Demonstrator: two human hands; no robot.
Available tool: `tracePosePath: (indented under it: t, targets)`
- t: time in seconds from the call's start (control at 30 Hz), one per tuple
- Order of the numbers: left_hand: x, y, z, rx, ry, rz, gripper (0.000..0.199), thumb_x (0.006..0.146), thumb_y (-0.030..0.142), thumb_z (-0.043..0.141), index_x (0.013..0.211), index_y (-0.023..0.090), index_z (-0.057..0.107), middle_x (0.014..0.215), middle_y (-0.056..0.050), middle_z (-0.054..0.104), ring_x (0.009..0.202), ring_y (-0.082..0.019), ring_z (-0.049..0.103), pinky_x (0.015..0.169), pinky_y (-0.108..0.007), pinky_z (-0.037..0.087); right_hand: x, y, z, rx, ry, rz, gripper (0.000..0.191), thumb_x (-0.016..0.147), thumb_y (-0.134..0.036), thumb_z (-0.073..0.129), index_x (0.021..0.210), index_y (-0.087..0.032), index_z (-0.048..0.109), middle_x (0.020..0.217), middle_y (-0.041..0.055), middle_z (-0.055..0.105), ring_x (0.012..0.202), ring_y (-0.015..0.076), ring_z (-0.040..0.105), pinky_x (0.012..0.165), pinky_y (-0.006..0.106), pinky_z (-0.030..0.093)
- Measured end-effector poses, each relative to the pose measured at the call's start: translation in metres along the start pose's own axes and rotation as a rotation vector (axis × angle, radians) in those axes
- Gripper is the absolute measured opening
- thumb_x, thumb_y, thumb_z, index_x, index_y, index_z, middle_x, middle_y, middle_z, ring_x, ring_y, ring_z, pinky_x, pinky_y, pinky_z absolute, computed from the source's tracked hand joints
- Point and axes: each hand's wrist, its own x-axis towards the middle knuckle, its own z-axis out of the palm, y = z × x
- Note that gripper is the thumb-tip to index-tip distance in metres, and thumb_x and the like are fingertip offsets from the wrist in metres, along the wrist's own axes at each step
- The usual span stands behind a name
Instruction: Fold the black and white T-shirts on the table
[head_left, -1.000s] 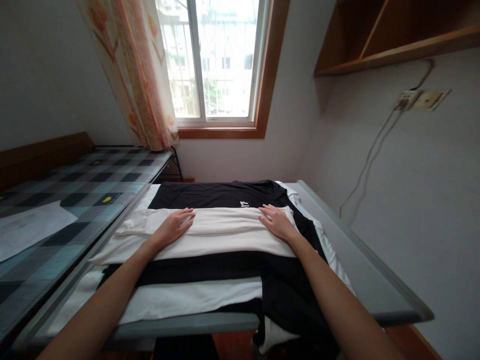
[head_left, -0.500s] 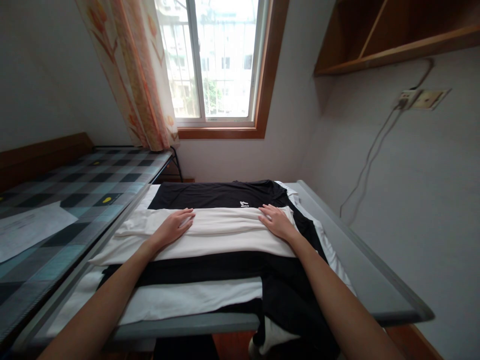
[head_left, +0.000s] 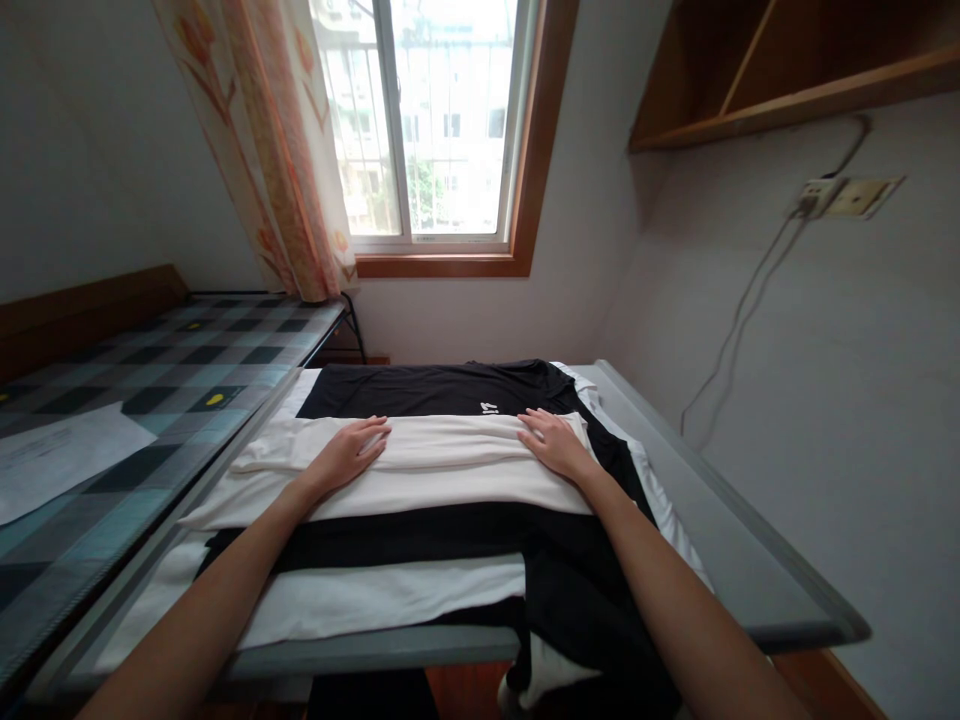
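Observation:
A black and white garment, which looks like a shirt, lies spread across a grey table (head_left: 750, 560). My left hand (head_left: 351, 450) rests flat on the left part of its white panel (head_left: 450, 462), fingers stretched out. On the right end of that panel lies my right hand (head_left: 551, 440), palm down with its fingers apart. Beyond the hands is a black part (head_left: 405, 390) with small white lettering (head_left: 488, 408). Nearer to me run a black band (head_left: 405, 535) and a white strip (head_left: 390, 600). Black cloth (head_left: 585, 610) hangs over the front edge at the right.
On the left stands a bed with a checked mattress (head_left: 202, 355) and a sheet of paper (head_left: 67, 455) on it. A window (head_left: 450, 130) with a flowered curtain (head_left: 277, 150) is ahead. A wooden shelf (head_left: 795, 105) and a cable (head_left: 739, 325) are on the right wall.

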Motion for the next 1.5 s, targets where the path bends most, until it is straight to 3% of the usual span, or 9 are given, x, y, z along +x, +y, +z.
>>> tracePosePath:
  t: [1.5]
  targets:
    - [-0.0005,0.0002,-0.0005,-0.017,-0.005,-0.012,0.050,0.092,0.055,0.043,0.120,0.020,0.067,0.135,-0.009,0.060,0.129,-0.027,0.051,0.112,-0.043,0.039,0.0010,0.0041,0.0039,-0.005,0.009,-0.013,0.047,0.094,-0.041,0.046,0.132,-0.018,0.060,0.142,0.0117,0.052,0.137,0.0280,0.039,0.113,0.046,0.029]
